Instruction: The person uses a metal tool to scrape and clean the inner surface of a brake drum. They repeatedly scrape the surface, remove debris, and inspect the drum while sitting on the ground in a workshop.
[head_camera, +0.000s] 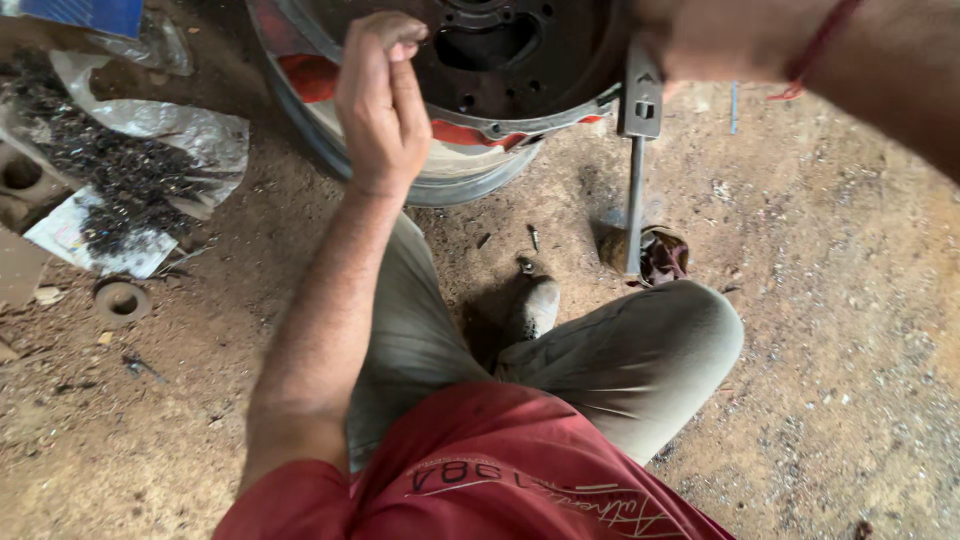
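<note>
So from the head cam, the left hand (380, 100) is raised with the wrist bent, fingertips pinched on something tiny I can't make out, right over the rim of the wheel drum (470, 90). The right hand (700, 40) is mostly cut off at the top edge, so can't tell its grip; a metal bar tool (636, 170) hangs just below it.

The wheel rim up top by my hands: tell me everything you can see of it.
The wheel rim lies on the dirt ground, cut off by the frame's top edge. It looks like worn metal: a dark centre disc with a hub hole and bolt holes, a silvery outer edge, red patches. The left hand is raised before it; whether it touches is unclear.
</note>
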